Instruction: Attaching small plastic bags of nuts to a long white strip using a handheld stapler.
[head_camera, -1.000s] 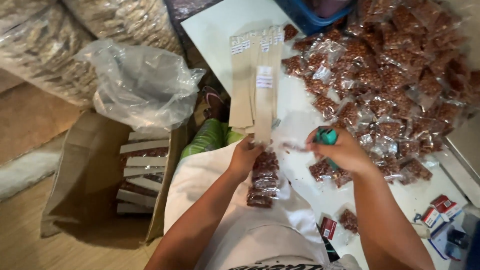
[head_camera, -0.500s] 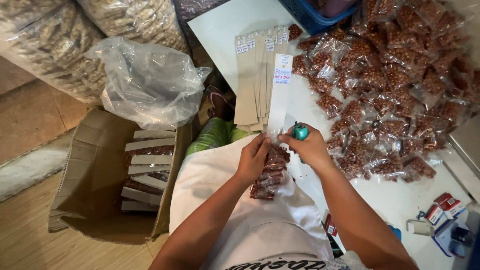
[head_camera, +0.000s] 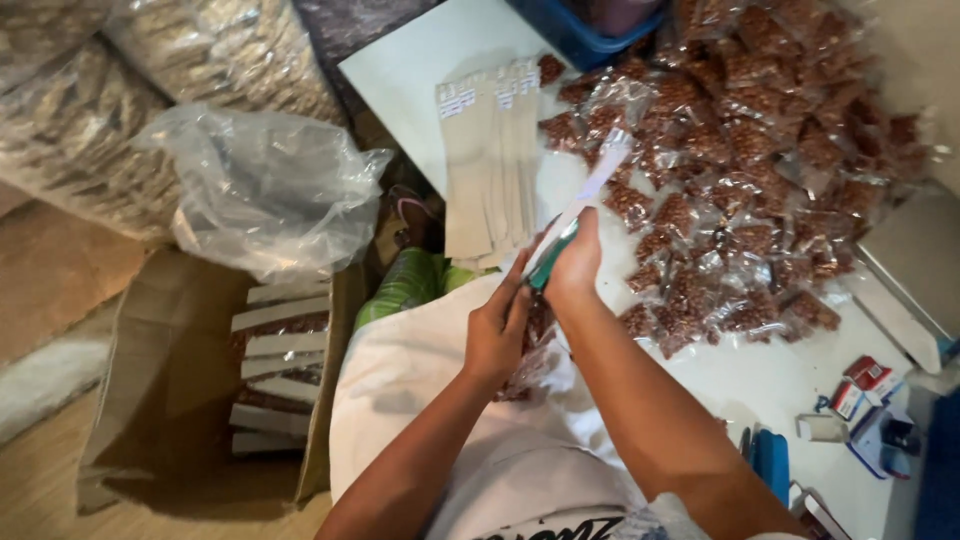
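Note:
My right hand (head_camera: 577, 262) grips a teal stapler (head_camera: 552, 262) against a long pale card strip (head_camera: 598, 180) that tilts up to the right over the table. Just below and left of it, my left hand (head_camera: 498, 325) pinches the strip's lower end. Small clear packets of brown nuts (head_camera: 528, 362) hang from that end over my lap. A fan of loose card strips (head_camera: 485, 170) lies on the white table (head_camera: 420, 70) beside my hands. A big heap of nut packets (head_camera: 750, 170) covers the table's right side.
On the floor at left, an open cardboard box (head_camera: 150, 400) holds finished strips (head_camera: 280, 350), with a crumpled clear plastic bag (head_camera: 270, 190) above it. A blue basket (head_camera: 590, 35) stands at the table's back. A scale (head_camera: 910, 275) and small red boxes (head_camera: 862, 382) sit at right.
The strip has swung from upright to leaning right. My right hand with the stapler has moved up to the strip's lower part, and my left hand has closed in beside it.

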